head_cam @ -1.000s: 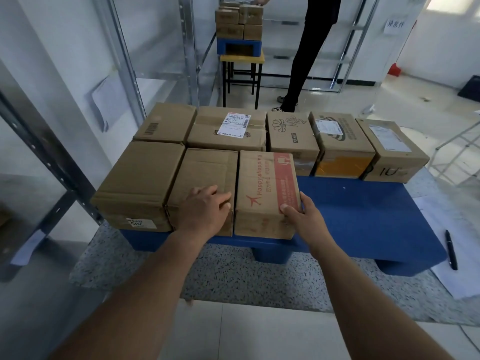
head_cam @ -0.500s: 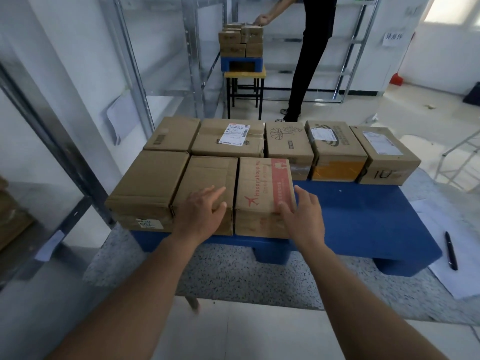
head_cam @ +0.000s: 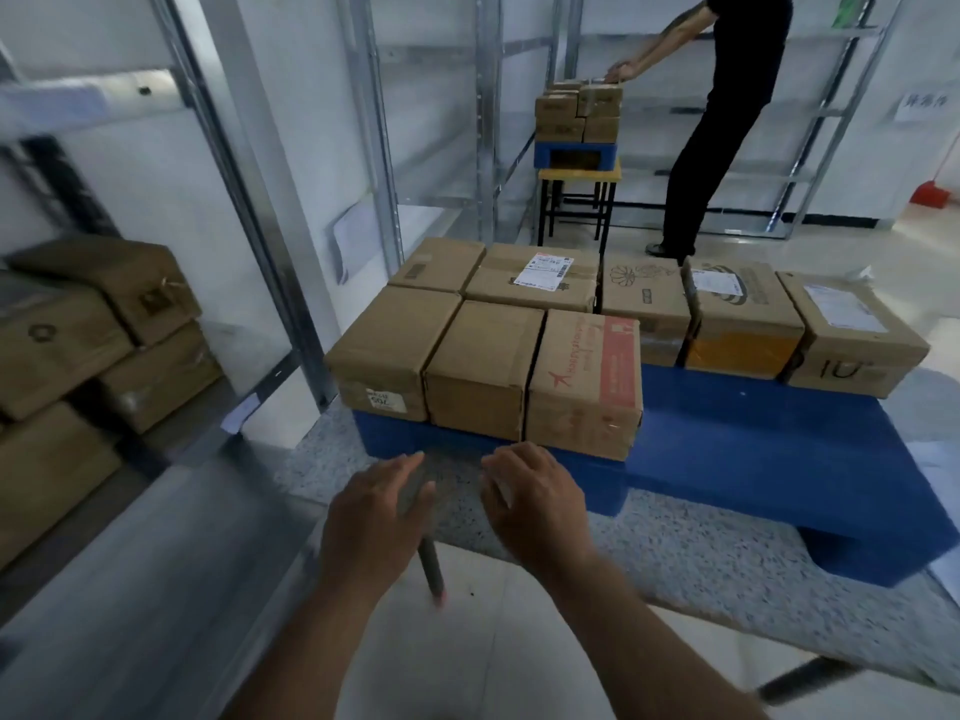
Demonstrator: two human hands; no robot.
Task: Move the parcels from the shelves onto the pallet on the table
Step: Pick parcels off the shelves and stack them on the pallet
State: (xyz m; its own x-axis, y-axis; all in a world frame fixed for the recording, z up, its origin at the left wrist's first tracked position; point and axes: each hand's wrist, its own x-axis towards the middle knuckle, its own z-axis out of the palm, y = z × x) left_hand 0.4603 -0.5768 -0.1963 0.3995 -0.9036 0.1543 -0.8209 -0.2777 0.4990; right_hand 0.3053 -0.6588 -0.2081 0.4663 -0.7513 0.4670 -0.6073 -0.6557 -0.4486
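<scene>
Both forearms are bare to the frame's edge, and the hands [head_cam: 457, 506] wear no gloves.

Eight brown cardboard parcels [head_cam: 483, 366] sit in two rows on the blue plastic pallet [head_cam: 753, 459], crowding its left and rear. Left of the pallet, stacked cardboard boxes [head_cam: 93, 345] occupy the metal shelving [head_cam: 249, 200].

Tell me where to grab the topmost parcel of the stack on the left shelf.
Grip the topmost parcel by its two opposite side faces, one hand each, coming from the open shelf front. It sits skewed on the boxes beneath; its top is bare, so it should lift straight off.
</scene>
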